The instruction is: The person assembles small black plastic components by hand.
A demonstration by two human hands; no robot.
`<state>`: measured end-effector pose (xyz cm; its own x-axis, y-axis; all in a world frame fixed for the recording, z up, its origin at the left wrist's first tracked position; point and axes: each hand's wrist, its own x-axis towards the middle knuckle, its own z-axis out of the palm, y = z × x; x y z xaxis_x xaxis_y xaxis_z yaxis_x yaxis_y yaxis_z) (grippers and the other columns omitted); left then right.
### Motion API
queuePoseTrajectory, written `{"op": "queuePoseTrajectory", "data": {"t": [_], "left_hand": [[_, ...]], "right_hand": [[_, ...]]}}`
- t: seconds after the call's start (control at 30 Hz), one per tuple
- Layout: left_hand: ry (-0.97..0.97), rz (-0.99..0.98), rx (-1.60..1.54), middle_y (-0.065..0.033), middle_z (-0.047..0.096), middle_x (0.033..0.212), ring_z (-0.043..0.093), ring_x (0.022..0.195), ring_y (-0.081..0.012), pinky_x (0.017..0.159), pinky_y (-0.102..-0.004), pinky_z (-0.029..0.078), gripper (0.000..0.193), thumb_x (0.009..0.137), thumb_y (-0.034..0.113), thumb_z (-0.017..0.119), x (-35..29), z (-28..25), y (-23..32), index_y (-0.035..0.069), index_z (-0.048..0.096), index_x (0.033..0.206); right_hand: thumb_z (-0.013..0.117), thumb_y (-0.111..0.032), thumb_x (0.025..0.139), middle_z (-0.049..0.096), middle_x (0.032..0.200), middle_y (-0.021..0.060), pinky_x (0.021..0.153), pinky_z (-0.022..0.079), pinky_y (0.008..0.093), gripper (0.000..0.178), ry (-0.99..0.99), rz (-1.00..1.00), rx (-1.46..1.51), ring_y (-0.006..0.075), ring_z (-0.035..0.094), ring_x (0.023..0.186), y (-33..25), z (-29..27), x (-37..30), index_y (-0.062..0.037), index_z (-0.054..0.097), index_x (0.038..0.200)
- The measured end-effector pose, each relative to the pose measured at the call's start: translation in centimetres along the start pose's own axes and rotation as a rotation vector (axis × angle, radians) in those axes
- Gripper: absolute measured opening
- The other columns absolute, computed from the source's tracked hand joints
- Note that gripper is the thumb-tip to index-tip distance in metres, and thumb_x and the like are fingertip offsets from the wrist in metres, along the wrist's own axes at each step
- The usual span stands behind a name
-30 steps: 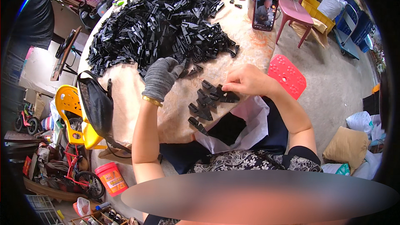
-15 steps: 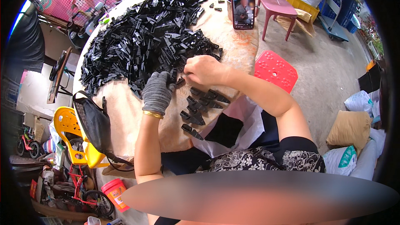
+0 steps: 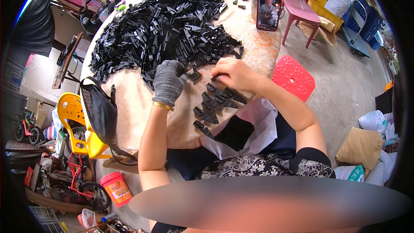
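Observation:
My left hand [image 3: 167, 83], in a grey knitted glove, is closed at the near edge of a large heap of black plastic parts [image 3: 159, 30]. At its fingertips is one black plastic part [image 3: 195, 75]. My bare right hand [image 3: 235, 73], a little to the right, pinches another small dark plastic part [image 3: 219, 76]; the fingers partly cover it. Just nearer to me, several wedge-shaped black clip-like pieces [image 3: 207, 114] lie in a loose group on the table's beige cloth [image 3: 129, 112].
An open white bag [image 3: 264, 118] lies across my lap by the table edge. A phone [image 3: 269, 8] stands at the far right of the table. A black mesh bag [image 3: 98, 101] hangs at the left. Around stand a red stool [image 3: 293, 77] and a yellow chair [image 3: 73, 116].
My hands have moved apart, the right one drawing away to the right. A dark part now shows in its fingers. The whole view has shifted slightly.

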<state>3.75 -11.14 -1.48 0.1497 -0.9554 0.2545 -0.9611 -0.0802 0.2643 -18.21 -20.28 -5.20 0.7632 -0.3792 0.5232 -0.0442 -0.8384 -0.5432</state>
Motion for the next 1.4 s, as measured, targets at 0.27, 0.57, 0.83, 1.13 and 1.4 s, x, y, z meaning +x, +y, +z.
{"op": "queuePoseTrajectory", "data": {"t": [0.27, 0.57, 0.83, 1.13, 1.4], "left_hand": [[0.11, 0.426, -0.172, -0.0129, 0.062, 0.085, 0.06, 0.078, -0.0317, 0.067, -0.0399, 0.049, 0.016, 0.081, 0.012, 0.058, -1.6, 0.5, 2.5, 0.006, 0.058, 0.095], [-0.033, 0.434, -0.133, -0.0138, 0.062, 0.081, 0.06, 0.076, -0.0319, 0.066, -0.0402, 0.048, 0.018, 0.081, 0.014, 0.057, -1.9, 0.5, 2.7, 0.007, 0.06, 0.097], [-0.092, 0.417, -0.135, -0.0144, 0.063, 0.081, 0.061, 0.075, -0.0317, 0.066, -0.0392, 0.049, 0.022, 0.079, 0.01, 0.059, -2.1, -0.4, 3.4, 0.007, 0.062, 0.1], [-0.224, 0.37, 0.036, -0.0153, 0.063, 0.076, 0.061, 0.072, -0.0324, 0.065, -0.0403, 0.049, 0.019, 0.079, 0.022, 0.062, -0.6, -0.7, 5.6, 0.006, 0.064, 0.088], [-0.483, 0.396, 0.165, -0.0184, 0.062, 0.072, 0.062, 0.071, -0.0355, 0.066, -0.0431, 0.049, 0.023, 0.076, 0.026, 0.065, 2.8, -0.5, 6.4, 0.003, 0.064, 0.079]], "right_hand": [[0.063, -0.004, 0.073, 0.06, 0.084, 0.0119, 0.073, 0.047, 0.0375, 0.012, 0.125, 0.003, 0.087, 0.0303, 0.058, 0.083, 0.1, 0.0, -0.8, -0.0032, 0.064, 0.085], [0.065, -0.003, 0.071, 0.059, 0.083, 0.0112, 0.073, 0.046, 0.0379, 0.013, 0.105, -0.019, -0.011, 0.0305, 0.057, 0.082, 0.2, 0.4, -0.9, -0.0028, 0.062, 0.084], [0.065, -0.004, 0.072, 0.059, 0.084, 0.0109, 0.073, 0.046, 0.0377, 0.012, 0.099, -0.026, -0.047, 0.0302, 0.057, 0.082, -0.2, 0.2, -0.9, -0.0036, 0.062, 0.084], [0.065, -0.005, 0.072, 0.059, 0.085, 0.0102, 0.073, 0.047, 0.0374, 0.013, 0.105, -0.042, -0.07, 0.0295, 0.058, 0.082, 0.0, 0.3, -0.8, -0.0046, 0.062, 0.085], [0.067, -0.006, 0.07, 0.059, 0.085, 0.0105, 0.074, 0.047, 0.0384, 0.016, 0.151, -0.006, -0.087, 0.0306, 0.057, 0.082, 0.3, 0.2, -1.2, -0.0044, 0.061, 0.084]]}}
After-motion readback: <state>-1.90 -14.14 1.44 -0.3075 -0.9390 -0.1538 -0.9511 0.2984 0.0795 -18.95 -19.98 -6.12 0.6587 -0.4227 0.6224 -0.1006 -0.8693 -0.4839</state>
